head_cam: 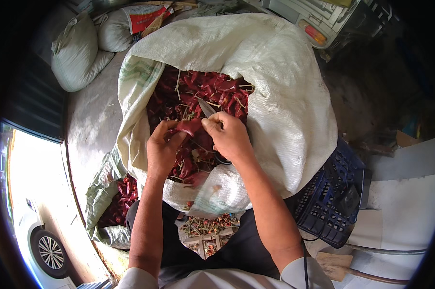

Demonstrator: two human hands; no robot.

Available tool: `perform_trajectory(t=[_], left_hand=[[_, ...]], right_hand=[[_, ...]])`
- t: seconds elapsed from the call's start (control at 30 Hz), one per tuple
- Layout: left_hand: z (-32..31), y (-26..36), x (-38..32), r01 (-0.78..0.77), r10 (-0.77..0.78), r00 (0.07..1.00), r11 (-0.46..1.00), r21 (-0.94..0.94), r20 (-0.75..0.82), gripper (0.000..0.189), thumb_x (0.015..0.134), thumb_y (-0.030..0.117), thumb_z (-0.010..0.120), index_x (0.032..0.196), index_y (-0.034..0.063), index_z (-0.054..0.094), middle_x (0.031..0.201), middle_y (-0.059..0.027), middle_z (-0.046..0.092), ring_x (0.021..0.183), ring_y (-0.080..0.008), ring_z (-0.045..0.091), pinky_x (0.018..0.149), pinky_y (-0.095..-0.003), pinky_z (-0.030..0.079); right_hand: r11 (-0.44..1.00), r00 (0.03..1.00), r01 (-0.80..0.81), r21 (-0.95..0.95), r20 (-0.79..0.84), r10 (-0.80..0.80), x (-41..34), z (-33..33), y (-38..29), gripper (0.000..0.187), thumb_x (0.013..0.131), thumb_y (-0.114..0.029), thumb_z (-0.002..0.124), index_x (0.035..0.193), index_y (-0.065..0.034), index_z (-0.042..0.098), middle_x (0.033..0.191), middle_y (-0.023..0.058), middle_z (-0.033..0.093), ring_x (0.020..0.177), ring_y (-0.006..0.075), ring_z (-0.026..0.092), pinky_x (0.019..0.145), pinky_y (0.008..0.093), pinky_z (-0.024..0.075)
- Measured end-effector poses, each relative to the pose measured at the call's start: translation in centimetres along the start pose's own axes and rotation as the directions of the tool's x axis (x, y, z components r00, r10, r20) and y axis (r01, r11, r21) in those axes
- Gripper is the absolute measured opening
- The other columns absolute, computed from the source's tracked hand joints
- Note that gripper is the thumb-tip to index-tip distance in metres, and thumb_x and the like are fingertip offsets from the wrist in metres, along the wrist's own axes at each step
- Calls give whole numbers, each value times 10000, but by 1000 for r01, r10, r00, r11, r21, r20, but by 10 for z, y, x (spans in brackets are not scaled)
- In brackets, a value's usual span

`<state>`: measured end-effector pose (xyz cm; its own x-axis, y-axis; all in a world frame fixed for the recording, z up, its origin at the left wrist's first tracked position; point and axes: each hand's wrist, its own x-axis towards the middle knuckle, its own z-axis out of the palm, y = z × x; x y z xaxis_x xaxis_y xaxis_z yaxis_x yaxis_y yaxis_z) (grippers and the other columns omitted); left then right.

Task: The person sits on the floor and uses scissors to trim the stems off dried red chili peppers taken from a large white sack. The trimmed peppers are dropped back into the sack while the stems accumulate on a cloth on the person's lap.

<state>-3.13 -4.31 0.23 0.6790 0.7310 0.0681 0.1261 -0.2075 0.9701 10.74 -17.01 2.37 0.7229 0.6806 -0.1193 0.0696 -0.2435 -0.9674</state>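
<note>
A large white woven sack stands open before me, filled with dried red chili peppers, some with pale stems. Above them, my left hand pinches one red pepper between thumb and fingers. My right hand is at the pepper's other side and holds scissors; their pointed metal blades stick out beyond my fingers, and part of a dark handle loop shows below the palm. Whether my right fingertips also touch the pepper is hard to tell.
A smaller greenish sack of red peppers stands at the lower left. Stems and scraps lie between my legs. A dark blue plastic crate is at the right. Full white sacks stand at the upper left, a vehicle's tail light at the upper right.
</note>
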Motion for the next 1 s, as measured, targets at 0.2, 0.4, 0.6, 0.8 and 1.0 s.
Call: perform_trajectory(t=[0.2, 0.4, 0.6, 0.8, 1.0], left_hand=[[2, 4, 1, 85, -74, 996, 961, -262, 54, 179, 917, -24, 640, 1088, 12, 678, 984, 15, 657, 891, -67, 592, 794, -237, 488], [-2, -1, 3, -35, 55, 996, 960, -277, 65, 197, 901, -27, 657, 1092, 9, 687, 1107, -27, 680, 973, -82, 626, 852, -237, 504], [0, 10, -2, -312, 321, 947, 920, 237, 2, 306, 781, -148, 610, 1039, -12, 700, 1144, -99, 692, 995, -169, 669, 842, -283, 538], [9, 26, -4, -70, -4, 984, 908, -414, -176, 371, 853, -67, 629, 1212, 20, 645, 1163, -90, 680, 1013, -146, 640, 866, -267, 509], [-8, 18, -1, 207, -192, 976, 964, -169, 105, 292, 965, 115, 619, 1236, 6, 634, 1047, -30, 678, 928, -94, 610, 838, -250, 490]], right_hand=[[983, 993, 84, -160, 90, -70, 2, 9, 0, 387, 898, -384, 708, 896, 0, 668, 717, 168, 653, 657, 289, 660, 633, 378, 499], [994, 994, 106, 28, 33, -106, 7, 10, 4, 351, 927, -333, 679, 900, 17, 691, 629, 147, 622, 604, 193, 640, 572, 361, 486], [981, 961, 171, -88, 234, -147, -4, 12, -4, 430, 888, -401, 692, 869, 29, 702, 740, 199, 674, 709, 295, 693, 643, 380, 515], [969, 957, 219, -111, 218, -191, -3, 12, 1, 360, 894, -325, 698, 990, 22, 699, 902, 204, 714, 846, 311, 708, 770, 390, 528], [974, 963, 226, -14, 152, -221, -5, 23, 0, 250, 915, -214, 656, 984, 26, 665, 830, 201, 697, 771, 331, 698, 690, 394, 523]])
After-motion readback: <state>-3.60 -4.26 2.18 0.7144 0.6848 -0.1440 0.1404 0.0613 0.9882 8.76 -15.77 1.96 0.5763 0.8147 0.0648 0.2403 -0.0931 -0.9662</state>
